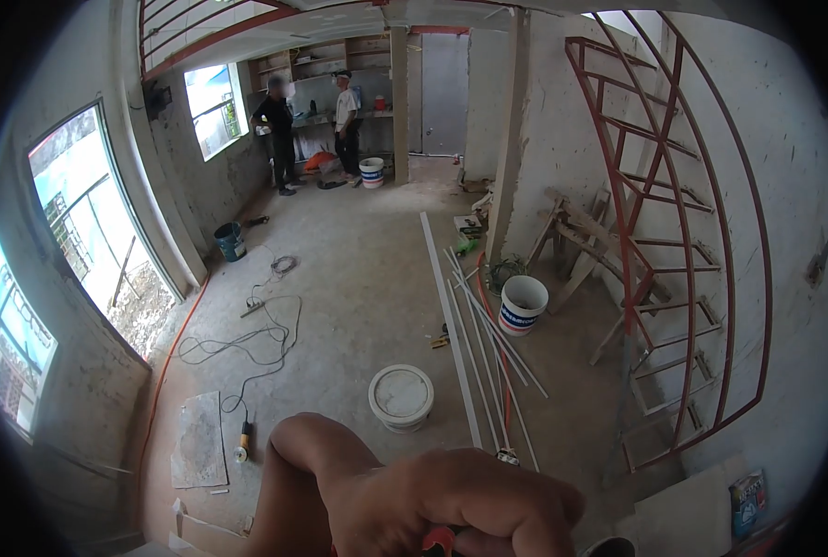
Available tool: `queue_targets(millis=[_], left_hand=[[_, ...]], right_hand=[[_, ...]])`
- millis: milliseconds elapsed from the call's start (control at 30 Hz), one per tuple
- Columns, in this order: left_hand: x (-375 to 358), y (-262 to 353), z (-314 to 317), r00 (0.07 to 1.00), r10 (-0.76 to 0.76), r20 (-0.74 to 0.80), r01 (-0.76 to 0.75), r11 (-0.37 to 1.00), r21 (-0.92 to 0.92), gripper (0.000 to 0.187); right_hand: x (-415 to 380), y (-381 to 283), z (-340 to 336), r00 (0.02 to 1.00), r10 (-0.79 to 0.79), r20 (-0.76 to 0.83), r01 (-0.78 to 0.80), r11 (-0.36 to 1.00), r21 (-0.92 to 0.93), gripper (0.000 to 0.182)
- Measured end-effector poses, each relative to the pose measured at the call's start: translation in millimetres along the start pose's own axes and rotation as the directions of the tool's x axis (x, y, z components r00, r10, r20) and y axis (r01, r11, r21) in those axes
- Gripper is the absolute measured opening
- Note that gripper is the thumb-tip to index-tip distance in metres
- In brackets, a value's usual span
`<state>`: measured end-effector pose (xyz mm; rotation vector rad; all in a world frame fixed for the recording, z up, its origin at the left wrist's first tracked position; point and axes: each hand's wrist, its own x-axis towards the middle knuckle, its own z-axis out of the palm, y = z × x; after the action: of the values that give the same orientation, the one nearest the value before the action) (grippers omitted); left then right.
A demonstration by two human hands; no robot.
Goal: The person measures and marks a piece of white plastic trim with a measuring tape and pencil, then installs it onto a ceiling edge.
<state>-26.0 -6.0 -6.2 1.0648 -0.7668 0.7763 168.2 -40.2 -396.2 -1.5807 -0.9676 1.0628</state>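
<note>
My left arm [307, 455] comes up from the bottom edge, bent at the elbow. My left hand [493, 487] is large and close at the bottom middle, back toward the camera and fingers curled under. Below it shows a red and black piece [439, 540], mostly hidden, so its kind and whether the fingers wrap it are hard to make out. A dark rounded rim [611, 547] sits just right of the hand at the bottom edge. My right hand is not in view.
On the floor stand a lidded white bucket [401, 397], an open bucket [523, 304], long pale strips [446, 325] and an angle grinder [243, 444] with its cord. A red metal stair frame [683, 232] leans right. Two people [279, 130] stand at the back.
</note>
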Motion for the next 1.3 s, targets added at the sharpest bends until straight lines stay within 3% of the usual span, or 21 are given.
queue_targets(millis=[200, 300, 367, 433, 533, 600, 667, 733, 833, 933, 1033, 1133, 1167, 1300], left_hand=[[-1.4, -10.5, 14.1, 0.990, 0.044, -0.136, -0.074, 0.972, -0.224, 0.022], [6.7, -12.9, 4.4, 0.995, 0.099, 0.013, -0.093, 0.968, -0.234, 0.022], [10.2, -4.8, -0.2, 1.000, 0.004, 0.024, -0.002, 0.997, -0.083, 0.018], [4.9, 14.0, 3.1, 0.965, -0.197, -0.176, 0.228, 0.957, 0.180, 0.025], [3.5, 12.0, 0.5, 0.969, -0.179, -0.168, 0.214, 0.952, 0.218, 0.033], [-4.0, 6.7, -19.4, 0.991, -0.129, 0.033, 0.117, 0.963, 0.244, 0.027], [-5.0, 7.0, -21.7, 0.994, -0.104, 0.016, 0.097, 0.967, 0.237, 0.029], [2.1, 12.1, -7.3, 0.970, -0.106, -0.219, 0.150, 0.969, 0.197, 0.040], [3.0, 6.3, -4.4, 0.938, -0.003, -0.346, 0.064, 0.985, 0.163, 0.039], [-4.8, 11.5, -10.7, 0.917, -0.099, -0.387, 0.163, 0.977, 0.136, 0.033], [1.3, 10.0, -28.0, 0.967, -0.056, -0.249, 0.145, 0.923, 0.357, 0.028], [5.4, -1.3, -38.4, 0.988, 0.130, -0.077, -0.068, 0.838, 0.542, 0.023], [9.5, -2.0, -42.8, 0.986, 0.164, 0.015, -0.144, 0.813, 0.564, 0.015], [19.0, -10.1, -41.8, 0.953, 0.251, 0.169, -0.302, 0.827, 0.474, 0.019]], right_hand=[[-2.0, -3.6, 2.2, 1.000, -0.005, -0.022, 0.007, 0.996, 0.092, 0.020], [-4.1, -10.4, 5.6, 1.000, 0.002, -0.031, 0.001, 0.992, 0.122, 0.016], [-4.6, -21.4, 6.9, 0.999, 0.000, -0.043, 0.005, 0.993, 0.121, 0.015], [-7.5, -30.4, 6.5, 0.999, -0.013, -0.050, 0.018, 0.995, 0.100, 0.014], [-4.8, -25.2, 4.7, 0.999, -0.029, -0.039, 0.032, 0.998, 0.061, 0.014], [1.4, -3.7, 5.8, 0.999, -0.024, -0.044, 0.029, 0.991, 0.131, 0.013], [-1.2, -18.3, 10.1, 0.999, -0.026, -0.047, 0.034, 0.985, 0.167, 0.013], [-2.9, -24.4, 10.7, 0.998, -0.033, -0.052, 0.041, 0.986, 0.164, 0.013], [6.4, 15.7, 7.1, 0.994, -0.087, -0.063, 0.092, 0.991, 0.094, 0.014], [2.4, -2.3, 8.9, 0.999, -0.030, -0.040, 0.037, 0.982, 0.185, 0.018], [4.7, -2.6, 9.8, 0.997, -0.043, -0.060, 0.048, 0.995, 0.092, 0.027], [-0.8, 1.5, 9.8, 0.997, -0.044, -0.065, 0.043, 0.999, -0.010, 0.036], [-2.1, 3.4, 9.8, 0.997, -0.050, -0.058, 0.049, 0.998, -0.026, 0.036], [-5.4, -1.3, 10.1, 0.997, -0.065, -0.031, 0.066, 0.998, 0.016, 0.034]])
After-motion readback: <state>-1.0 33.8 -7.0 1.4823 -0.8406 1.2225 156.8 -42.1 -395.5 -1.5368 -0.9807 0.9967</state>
